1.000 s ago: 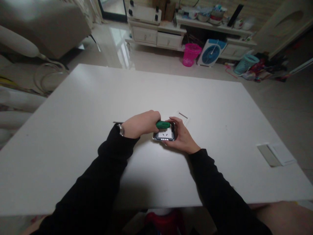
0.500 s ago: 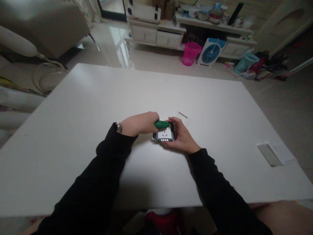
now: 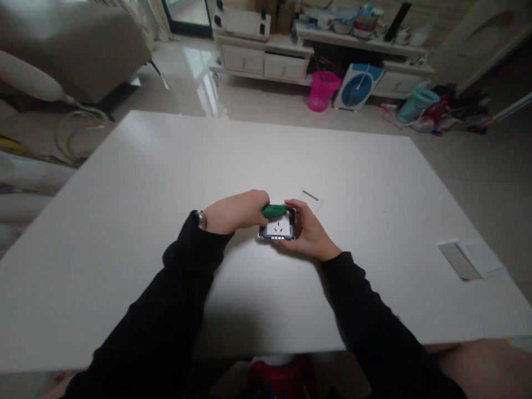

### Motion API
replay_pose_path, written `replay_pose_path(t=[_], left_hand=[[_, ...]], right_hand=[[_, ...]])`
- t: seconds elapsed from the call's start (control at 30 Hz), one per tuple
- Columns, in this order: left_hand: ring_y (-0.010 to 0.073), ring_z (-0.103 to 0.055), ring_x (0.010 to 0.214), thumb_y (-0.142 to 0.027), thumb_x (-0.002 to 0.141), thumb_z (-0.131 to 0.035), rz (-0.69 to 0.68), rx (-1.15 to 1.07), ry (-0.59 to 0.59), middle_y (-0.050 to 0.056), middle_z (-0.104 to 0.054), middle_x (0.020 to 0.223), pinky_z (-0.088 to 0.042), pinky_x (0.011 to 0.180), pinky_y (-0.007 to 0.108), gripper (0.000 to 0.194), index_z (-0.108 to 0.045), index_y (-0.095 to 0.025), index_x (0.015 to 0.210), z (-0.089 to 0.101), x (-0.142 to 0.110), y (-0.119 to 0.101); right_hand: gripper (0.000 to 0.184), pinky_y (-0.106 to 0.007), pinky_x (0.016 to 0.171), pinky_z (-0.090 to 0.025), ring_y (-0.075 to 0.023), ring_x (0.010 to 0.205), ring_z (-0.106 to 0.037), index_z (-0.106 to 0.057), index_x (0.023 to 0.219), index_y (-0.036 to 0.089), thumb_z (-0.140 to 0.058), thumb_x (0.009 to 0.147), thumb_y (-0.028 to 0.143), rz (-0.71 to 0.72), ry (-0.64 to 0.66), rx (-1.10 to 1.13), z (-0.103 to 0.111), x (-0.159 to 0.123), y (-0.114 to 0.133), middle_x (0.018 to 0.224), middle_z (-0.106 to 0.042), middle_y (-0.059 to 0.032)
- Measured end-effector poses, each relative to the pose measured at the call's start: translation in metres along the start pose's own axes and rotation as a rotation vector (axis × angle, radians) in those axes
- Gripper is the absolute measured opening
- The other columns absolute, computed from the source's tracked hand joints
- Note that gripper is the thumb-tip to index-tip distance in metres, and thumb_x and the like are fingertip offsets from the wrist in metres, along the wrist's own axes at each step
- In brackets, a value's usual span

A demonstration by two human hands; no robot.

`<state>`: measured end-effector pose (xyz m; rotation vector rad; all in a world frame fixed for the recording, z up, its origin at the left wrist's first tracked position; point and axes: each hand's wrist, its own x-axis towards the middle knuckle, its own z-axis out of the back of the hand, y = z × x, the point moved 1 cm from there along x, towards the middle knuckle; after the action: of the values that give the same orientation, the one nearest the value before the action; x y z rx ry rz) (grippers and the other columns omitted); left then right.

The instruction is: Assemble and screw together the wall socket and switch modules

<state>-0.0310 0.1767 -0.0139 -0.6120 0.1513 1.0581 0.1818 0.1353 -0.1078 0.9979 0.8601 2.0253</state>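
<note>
A wall socket with a white face, slot holes and a dark frame rests at the table's middle, its upper part covered. My right hand grips it from the right, thumb at the near edge and fingers at the far edge. From the left, my left hand is closed round a screwdriver, whose thick green handle lies across the socket's far side. The screwdriver's tip is hidden. Just beyond my right fingers lies a white frame-like cover plate, partly hidden by them.
All this is on a large white table. Near its right edge lie a grey flat piece and a white flat piece. On the floor beyond stand a pink basket and a blue-and-white fan.
The view has shifted very slightly. Both hands keep their hold, and the socket and screwdriver look almost unmoved.
</note>
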Motion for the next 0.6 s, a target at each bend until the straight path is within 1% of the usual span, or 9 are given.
replay_pose_path(t=[0.13,0.27,0.43,0.6], left_hand=[[0.0177,-0.057,0.062,-0.035,0.082,-0.067,-0.011,-0.014,0.01,0.008,-0.07,0.071,-0.037,0.059,0.029,0.023,-0.075,-0.014,0.085,0.0009,-0.001,-0.0005],[0.0178,-0.06,0.066,-0.034,0.081,-0.067,0.002,0.021,-0.006,0.009,-0.073,0.077,-0.037,0.06,0.028,0.022,-0.076,-0.014,0.088,0.0013,-0.0009,-0.0007],[0.018,-0.061,0.067,-0.035,0.082,-0.067,-0.003,0.001,-0.003,0.009,-0.075,0.08,-0.037,0.06,0.028,0.025,-0.076,-0.014,0.091,0.0008,-0.0011,-0.0002],[0.0188,-0.061,0.068,-0.034,0.082,-0.067,-0.009,0.023,-0.014,0.011,-0.075,0.083,-0.037,0.06,0.029,0.025,-0.077,-0.013,0.093,0.0002,-0.0022,-0.003]], right_hand=[[0.092,-0.059,0.109,-0.05,-0.0345,0.128,-0.058,-0.042,0.145,0.034,-0.092,0.068,0.036,-0.011,-0.007,-0.027,0.0,-0.0003,0.0015,0.136,-0.056,-0.0121],[0.092,-0.06,0.108,-0.051,-0.0347,0.127,-0.059,-0.042,0.146,0.035,-0.093,0.069,0.038,-0.017,-0.002,-0.034,0.0017,0.0004,0.0044,0.136,-0.057,-0.0122],[0.085,-0.058,0.106,-0.052,-0.0342,0.124,-0.06,-0.046,0.142,0.034,-0.091,0.07,0.034,0.005,0.011,-0.051,0.0042,0.0026,0.0085,0.134,-0.06,-0.0109],[0.087,-0.059,0.104,-0.052,-0.0346,0.121,-0.061,-0.047,0.14,0.033,-0.093,0.065,0.032,-0.008,-0.018,-0.067,0.0029,0.003,0.0087,0.132,-0.06,-0.0111]])
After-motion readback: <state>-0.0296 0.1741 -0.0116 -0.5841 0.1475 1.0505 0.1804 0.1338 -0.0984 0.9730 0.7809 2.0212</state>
